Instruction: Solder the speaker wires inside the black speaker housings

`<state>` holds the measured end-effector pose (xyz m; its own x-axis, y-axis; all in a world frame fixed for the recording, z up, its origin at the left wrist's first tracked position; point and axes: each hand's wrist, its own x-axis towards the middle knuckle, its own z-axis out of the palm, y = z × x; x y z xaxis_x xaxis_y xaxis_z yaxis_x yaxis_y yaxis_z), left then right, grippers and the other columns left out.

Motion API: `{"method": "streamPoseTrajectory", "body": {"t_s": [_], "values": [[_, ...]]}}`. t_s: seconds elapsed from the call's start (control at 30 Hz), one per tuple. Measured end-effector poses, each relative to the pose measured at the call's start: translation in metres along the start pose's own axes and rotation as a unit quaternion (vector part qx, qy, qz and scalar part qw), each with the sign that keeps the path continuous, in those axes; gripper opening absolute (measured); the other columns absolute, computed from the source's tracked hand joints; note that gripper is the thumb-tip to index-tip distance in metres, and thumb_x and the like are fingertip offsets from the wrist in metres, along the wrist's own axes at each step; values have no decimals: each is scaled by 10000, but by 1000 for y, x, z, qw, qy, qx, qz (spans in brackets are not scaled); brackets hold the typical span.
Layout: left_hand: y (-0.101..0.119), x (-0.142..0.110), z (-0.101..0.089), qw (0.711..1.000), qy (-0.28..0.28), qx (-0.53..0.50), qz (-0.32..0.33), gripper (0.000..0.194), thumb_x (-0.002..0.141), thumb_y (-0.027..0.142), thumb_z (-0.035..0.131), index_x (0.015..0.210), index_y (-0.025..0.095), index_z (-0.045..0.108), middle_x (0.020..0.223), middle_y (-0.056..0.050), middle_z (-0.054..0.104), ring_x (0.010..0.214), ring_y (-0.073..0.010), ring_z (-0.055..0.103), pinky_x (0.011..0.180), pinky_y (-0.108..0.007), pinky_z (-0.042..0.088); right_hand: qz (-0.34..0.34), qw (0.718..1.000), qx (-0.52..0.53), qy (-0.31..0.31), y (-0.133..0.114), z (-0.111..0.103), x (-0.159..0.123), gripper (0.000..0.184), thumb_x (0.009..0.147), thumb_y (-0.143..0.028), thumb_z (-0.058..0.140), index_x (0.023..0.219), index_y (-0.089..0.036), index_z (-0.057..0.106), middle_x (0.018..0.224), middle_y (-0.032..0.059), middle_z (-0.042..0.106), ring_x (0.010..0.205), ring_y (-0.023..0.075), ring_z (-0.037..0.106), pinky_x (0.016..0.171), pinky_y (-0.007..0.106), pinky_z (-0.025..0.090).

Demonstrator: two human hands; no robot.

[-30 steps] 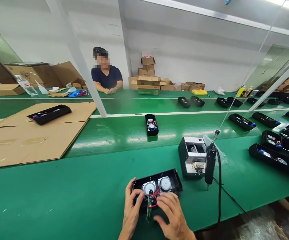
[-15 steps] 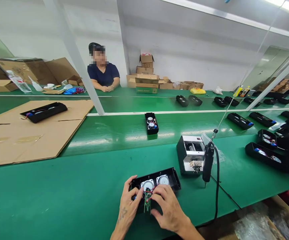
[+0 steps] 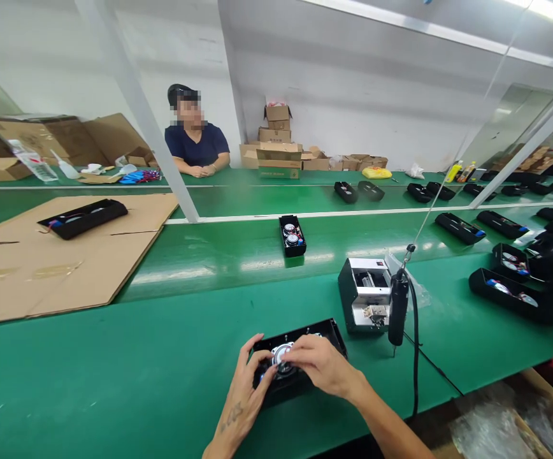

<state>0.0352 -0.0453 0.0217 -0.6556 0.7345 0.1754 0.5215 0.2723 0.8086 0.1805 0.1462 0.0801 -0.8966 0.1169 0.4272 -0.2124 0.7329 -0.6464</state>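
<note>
Two hands clamp together on a round speaker inside an open black case; seating it seems the step in hand, calling next for a firm, even press.

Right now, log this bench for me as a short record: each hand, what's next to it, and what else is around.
left hand: on the left side of an open black speaker housing
right hand: over a round speaker driver in that housing
beside them: a hanging electric screwdriver and a metal bench unit
rest: another black speaker housing on the green bench, one on a cardboard sheet, a co-worker seated opposite
</note>
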Motion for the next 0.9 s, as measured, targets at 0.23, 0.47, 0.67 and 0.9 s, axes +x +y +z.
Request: {"method": "streamPoseTrajectory", "body": {"t_s": [0.23, 0.47, 0.67, 0.9], "values": [[7, -8, -8, 968, -57, 156, 189, 274, 929, 409, 766, 1186, 315, 754, 1614, -114, 552, 1597, -456, 380, 1238, -780, 384, 1, 929, -297, -221, -22, -6, -5, 184, 1045, -108, 597, 1065, -182, 764, 942, 54, 775, 876, 226, 714, 734, 361, 481], [-10, 3, 5, 933, -101, 234, 253, 448, 715, 93, 866, 1111, 289, 795, 1497, -100, 671, 1560, -495, 425, 1254, -832, 308, 47, 942, -211, -258, -25, -3, 0, 258, 933, -65, 610, 1104, -181, 765, 1033, 82, 791, 963, 241, 730, 838, 345, 506], [-1, 9, 6, 923, -167, 236, 253, 562, 709, 63, 848, 1191, 347, 794, 1505, -47, 674, 1599, -524, 334, 1229, -923, 184, 78, 944, -178, -265, -24, -3, -6, 168, 864, -120, 642, 980, -169, 753, 993, 102, 777, 935, 249, 718, 885, 350, 518], [12, 20, 4, 914, -175, 255, 264, 601, 734, 109, 894, 1268, 359, 774, 1481, -41, 694, 1623, -514, 295, 1232, -923, -30, 76, 940, -186, -277, -22, -2, 0, 241, 868, -93, 656, 1071, -156, 769, 1071, 123, 797, 1022, 261, 730, 891, 346, 485]]}}
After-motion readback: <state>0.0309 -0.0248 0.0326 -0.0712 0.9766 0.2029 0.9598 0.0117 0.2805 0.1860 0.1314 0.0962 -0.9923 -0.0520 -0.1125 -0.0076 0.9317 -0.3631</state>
